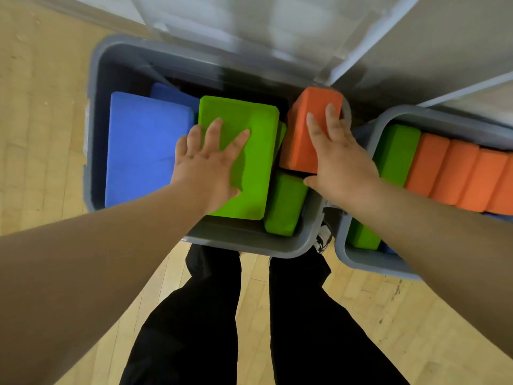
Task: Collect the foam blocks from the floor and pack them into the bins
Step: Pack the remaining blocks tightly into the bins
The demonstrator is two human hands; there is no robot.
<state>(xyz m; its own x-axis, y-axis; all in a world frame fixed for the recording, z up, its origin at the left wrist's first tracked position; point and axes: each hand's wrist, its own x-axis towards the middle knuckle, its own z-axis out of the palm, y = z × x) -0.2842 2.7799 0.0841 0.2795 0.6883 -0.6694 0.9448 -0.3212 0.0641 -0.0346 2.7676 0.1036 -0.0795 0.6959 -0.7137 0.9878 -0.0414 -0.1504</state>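
Bright, even indoor light fills the view and the colours are saturated. The left hand (205, 165) casts only a soft shadow on the green block (238, 109). The bin (249, 241) is dark inside at its upper left. The translucent lid (222, 29) at the top is smeared with blur. Wide-angle distortion bends the rims and stretches everything toward the lower corners.

Head camera faces steeply down, close above the central gray bin (249, 243).

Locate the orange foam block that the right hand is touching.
In the head view, the orange foam block sits tilted at the far right corner of the left grey plastic bin, under the right hand, beside the large green foam block.
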